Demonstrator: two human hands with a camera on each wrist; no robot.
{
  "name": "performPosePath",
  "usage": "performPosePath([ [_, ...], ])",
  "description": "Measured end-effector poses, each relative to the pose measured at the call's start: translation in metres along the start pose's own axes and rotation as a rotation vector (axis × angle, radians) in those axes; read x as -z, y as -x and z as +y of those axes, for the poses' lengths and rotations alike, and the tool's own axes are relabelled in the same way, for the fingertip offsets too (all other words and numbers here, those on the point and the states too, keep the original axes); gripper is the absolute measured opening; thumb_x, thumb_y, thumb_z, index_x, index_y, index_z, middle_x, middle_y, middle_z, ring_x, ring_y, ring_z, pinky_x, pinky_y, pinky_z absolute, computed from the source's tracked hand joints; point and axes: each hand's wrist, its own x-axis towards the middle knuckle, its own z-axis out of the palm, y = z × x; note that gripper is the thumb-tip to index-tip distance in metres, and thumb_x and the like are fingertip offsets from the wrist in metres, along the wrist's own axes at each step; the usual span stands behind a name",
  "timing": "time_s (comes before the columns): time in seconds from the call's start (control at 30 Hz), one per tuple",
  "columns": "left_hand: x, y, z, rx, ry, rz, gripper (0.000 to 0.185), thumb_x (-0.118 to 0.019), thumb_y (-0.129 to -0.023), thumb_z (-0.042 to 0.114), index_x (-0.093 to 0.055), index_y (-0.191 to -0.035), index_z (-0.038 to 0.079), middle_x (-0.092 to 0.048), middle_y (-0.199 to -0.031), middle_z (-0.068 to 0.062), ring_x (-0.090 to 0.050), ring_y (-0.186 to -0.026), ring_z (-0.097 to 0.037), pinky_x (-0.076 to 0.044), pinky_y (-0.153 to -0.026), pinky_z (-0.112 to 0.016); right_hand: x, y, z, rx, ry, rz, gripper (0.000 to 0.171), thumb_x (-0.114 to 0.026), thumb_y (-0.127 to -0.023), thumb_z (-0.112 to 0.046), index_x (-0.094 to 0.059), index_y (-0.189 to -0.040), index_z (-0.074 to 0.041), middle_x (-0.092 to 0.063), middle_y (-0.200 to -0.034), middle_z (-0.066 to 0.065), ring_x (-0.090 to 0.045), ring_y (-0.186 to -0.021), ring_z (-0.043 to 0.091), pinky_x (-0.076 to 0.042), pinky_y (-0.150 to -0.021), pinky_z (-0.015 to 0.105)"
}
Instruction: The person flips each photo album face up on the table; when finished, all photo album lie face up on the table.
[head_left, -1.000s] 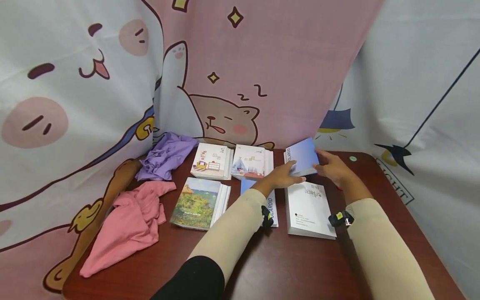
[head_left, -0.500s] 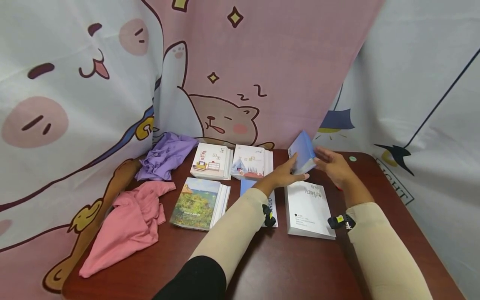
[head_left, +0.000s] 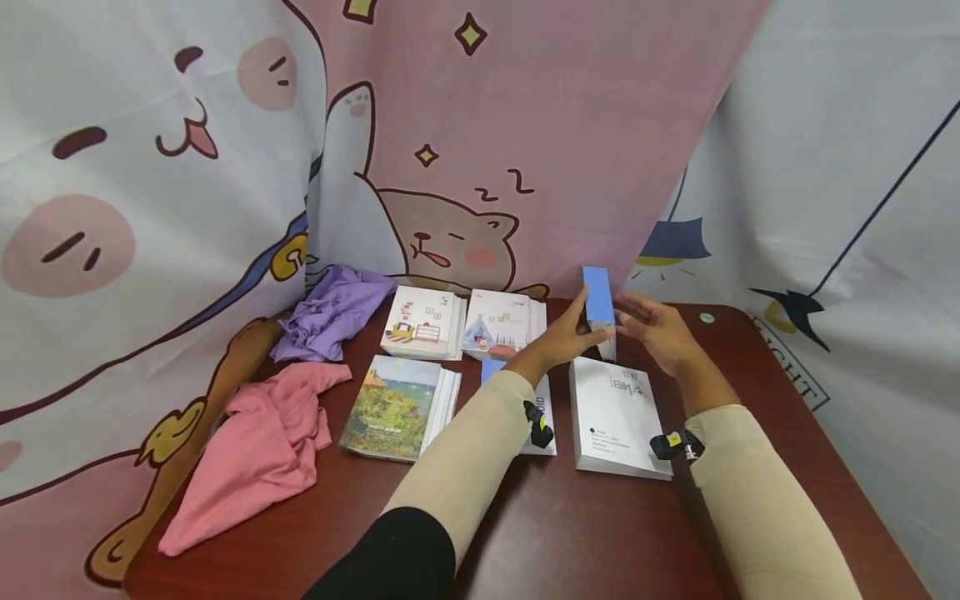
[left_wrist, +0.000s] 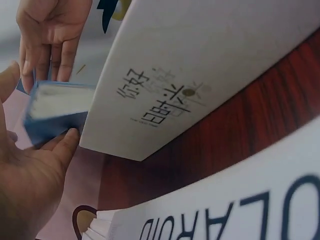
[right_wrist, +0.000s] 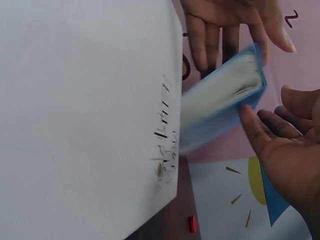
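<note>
Pink cloth point(head_left: 255, 450) and purple cloth point(head_left: 330, 312) lie at the counter's point(head_left: 600, 533) left edge, books beside them; bare counter lies near me; my left hand point(head_left: 562, 337) presses straight fingers to the blue book point(head_left: 598, 300), stood on end above the white book point(head_left: 615, 417); my right hand point(head_left: 660, 333), fingers open, steadies its other side.

Blue book point(head_left: 598, 298): matt paper cover; table point(head_left: 600, 533): glossy dark wood; cloths point(head_left: 255, 450): soft fabric.
</note>
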Motion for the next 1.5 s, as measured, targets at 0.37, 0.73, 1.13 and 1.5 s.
performPosePath([
  [0.37, -0.004, 0.002, -0.004, 0.095, -0.27, 0.138, 0.08, -0.063, -0.109, 0.047, -0.034, -0.172, 0.007, -0.029, -0.178, -0.017, -0.039, -0.163, -0.033, -0.039, -0.131, -0.045, -0.002, -0.007, 0.019, -0.211, 0.253, 0.004, 0.066, -0.06, -0.113, -0.022, -0.033, -0.171, -0.003, -0.029, -0.175, 0.034, -0.034, -0.16, 0.056, -0.034, -0.127, 0.07],
  [0.73, 0.001, 0.007, -0.012, 0.168, -0.414, 0.063, 0.075, -0.057, -0.109, 0.055, -0.039, -0.171, 0.018, -0.03, -0.18, -0.014, -0.033, -0.167, -0.032, -0.033, -0.134, -0.051, -0.008, -0.01, 0.027, -0.28, 0.411, -0.084, 0.061, -0.061, -0.113, -0.027, -0.043, -0.168, -0.01, -0.028, -0.173, 0.039, -0.032, -0.157, 0.061, -0.032, -0.126, 0.075],
  [1.13, 0.003, 0.009, -0.02, 0.181, -0.384, 0.022, 0.076, -0.06, -0.108, 0.054, -0.036, -0.173, 0.022, -0.035, -0.18, -0.008, -0.032, -0.168, -0.028, -0.03, -0.136, -0.051, -0.01, -0.015, 0.024, -0.274, 0.448, -0.088, 0.065, -0.064, -0.111, -0.027, -0.04, -0.169, -0.01, -0.032, -0.17, 0.04, -0.035, -0.156, 0.062, -0.034, -0.125, 0.074],
  [1.5, 0.016, 0.02, -0.006, 0.143, -0.572, 0.009, 0.079, -0.059, -0.107, 0.057, -0.033, -0.174, 0.023, -0.024, -0.182, -0.017, -0.026, -0.169, -0.036, -0.03, -0.135, -0.055, -0.005, -0.004, 0.015, -0.243, 0.544, -0.127, 0.079, -0.067, -0.109, -0.041, -0.031, -0.173, -0.011, -0.027, -0.172, 0.039, -0.029, -0.157, 0.065, -0.031, -0.122, 0.08],
])
